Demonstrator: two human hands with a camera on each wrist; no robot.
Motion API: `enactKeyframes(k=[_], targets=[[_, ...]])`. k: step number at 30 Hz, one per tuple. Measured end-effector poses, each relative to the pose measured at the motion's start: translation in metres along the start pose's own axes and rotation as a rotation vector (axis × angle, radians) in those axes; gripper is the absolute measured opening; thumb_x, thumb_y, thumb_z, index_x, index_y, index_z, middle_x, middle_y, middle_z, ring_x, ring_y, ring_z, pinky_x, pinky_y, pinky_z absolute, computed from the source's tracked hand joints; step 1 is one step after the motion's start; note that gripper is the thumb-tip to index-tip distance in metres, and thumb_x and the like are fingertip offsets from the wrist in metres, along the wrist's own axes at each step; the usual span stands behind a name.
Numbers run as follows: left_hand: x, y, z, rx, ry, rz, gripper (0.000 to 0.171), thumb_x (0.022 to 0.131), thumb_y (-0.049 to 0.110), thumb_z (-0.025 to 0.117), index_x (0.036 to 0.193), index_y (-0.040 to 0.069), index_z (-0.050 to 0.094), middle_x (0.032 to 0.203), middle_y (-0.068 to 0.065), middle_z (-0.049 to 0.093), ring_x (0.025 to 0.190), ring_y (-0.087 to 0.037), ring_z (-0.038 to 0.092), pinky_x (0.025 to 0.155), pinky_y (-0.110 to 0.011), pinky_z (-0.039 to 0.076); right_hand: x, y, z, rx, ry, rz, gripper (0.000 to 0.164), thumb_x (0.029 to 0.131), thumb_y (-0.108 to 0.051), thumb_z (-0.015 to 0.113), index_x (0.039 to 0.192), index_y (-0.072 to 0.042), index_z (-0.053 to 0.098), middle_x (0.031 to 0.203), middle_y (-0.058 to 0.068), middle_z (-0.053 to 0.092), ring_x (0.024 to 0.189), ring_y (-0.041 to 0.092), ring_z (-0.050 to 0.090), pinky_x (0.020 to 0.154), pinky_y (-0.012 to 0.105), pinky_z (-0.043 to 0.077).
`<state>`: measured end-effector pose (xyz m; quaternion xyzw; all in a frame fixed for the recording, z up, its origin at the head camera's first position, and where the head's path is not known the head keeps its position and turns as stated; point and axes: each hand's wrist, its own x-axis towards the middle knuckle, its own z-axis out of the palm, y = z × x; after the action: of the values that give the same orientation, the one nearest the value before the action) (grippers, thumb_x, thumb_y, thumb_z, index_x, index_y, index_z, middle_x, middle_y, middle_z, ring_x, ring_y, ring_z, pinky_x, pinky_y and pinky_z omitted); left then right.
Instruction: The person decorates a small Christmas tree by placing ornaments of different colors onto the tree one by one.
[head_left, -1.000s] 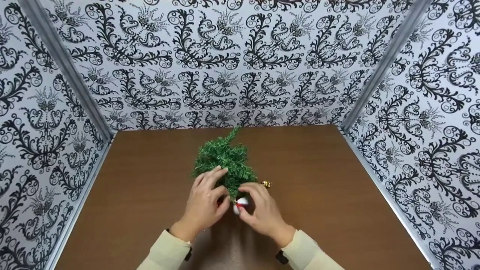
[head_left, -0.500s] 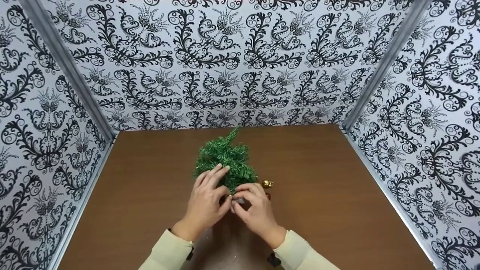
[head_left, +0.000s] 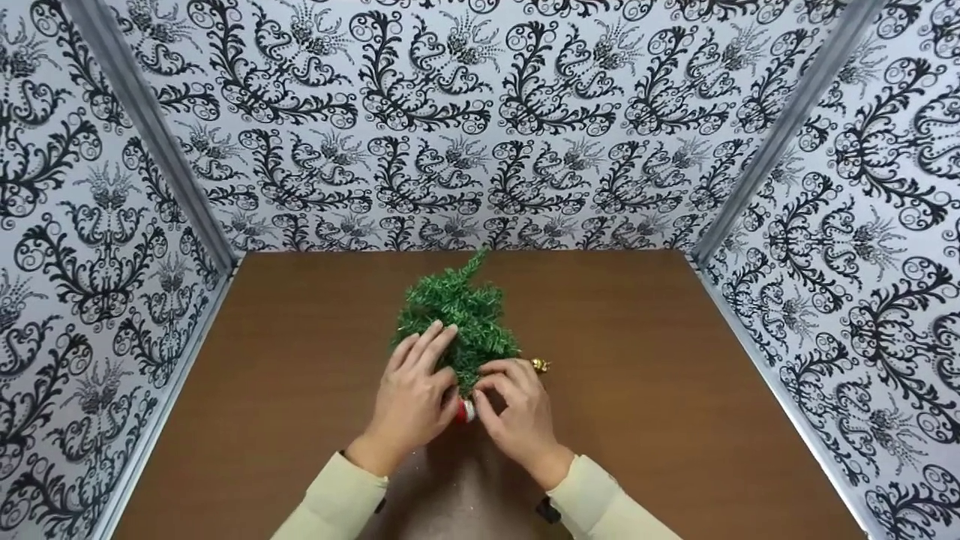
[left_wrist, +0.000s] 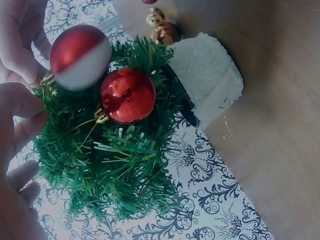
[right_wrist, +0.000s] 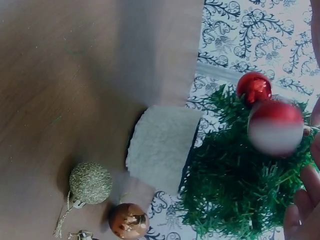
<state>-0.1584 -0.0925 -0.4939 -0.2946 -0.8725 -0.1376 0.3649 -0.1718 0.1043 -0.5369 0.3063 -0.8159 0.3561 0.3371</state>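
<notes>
A small artificial Christmas tree [head_left: 450, 296] with green tinsel branches and a white fuzzy base [left_wrist: 207, 75] stands before me. A red-and-white Christmas ball [head_left: 466, 410] hangs at its near side, blurred in both wrist views. My right hand [head_left: 521, 412] has thumb and forefinger together at the ball's gold cap and loop. My left hand [head_left: 411, 401] pinches a branch tip just beside it, other fingers stretched over the foliage; the exact contact is partly hidden. A shiny red ball [left_wrist: 128, 95] hangs on the tree below the hands.
Right of the tree on the brown table [head_left: 637, 390] lie a gold ornament [head_left: 540, 365], a glittery gold ball [right_wrist: 90, 183] and a copper-coloured ball [right_wrist: 129, 220]. Black-and-white patterned walls [head_left: 450, 180] enclose the table at the back and sides.
The right hand has brought the red-and-white ball leftward against the tree, and it now hangs between both hands. The left hand has stayed nearly in place.
</notes>
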Motion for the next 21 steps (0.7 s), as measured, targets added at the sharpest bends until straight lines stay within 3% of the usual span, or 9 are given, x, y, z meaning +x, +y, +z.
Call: enactKeyframes(k=[9,15,21], targets=[[0.0,0.005,0.013,-0.024,0.043,-0.05,0.008,0.081,0.017,0.073,0.074,0.013,0.07,0.143,-0.013,0.054,0.136,-0.031,0.045,0.108,-0.055,0.034,0.004,0.008,-0.002,-0.033,-0.003,0.016,0.007,0.083,-0.015,0.075,0.086,-0.018,0.07,0.1,-0.007,0.066,0.098,0.013,0.059,0.087,0.037,0.049],[0.001,0.0,0.013,-0.012,0.087,-0.066,0.009,0.08,0.017,0.07,0.072,0.012,0.068,0.14,-0.012,0.057,0.132,-0.03,0.049,0.106,-0.055,0.035,0.01,0.007,0.002,-0.035,0.018,-0.014,0.005,0.084,-0.016,0.074,0.086,-0.017,0.07,0.094,-0.008,0.066,0.096,0.013,0.061,0.091,0.037,0.048],[0.007,-0.001,0.013,-0.05,0.095,-0.102,0.011,0.08,0.018,0.069,0.07,0.014,0.068,0.14,-0.011,0.056,0.135,-0.028,0.046,0.107,-0.055,0.033,0.015,0.007,0.002,-0.024,0.054,0.011,0.004,0.084,-0.016,0.073,0.086,-0.017,0.07,0.094,-0.008,0.066,0.096,0.014,0.059,0.093,0.037,0.046]])
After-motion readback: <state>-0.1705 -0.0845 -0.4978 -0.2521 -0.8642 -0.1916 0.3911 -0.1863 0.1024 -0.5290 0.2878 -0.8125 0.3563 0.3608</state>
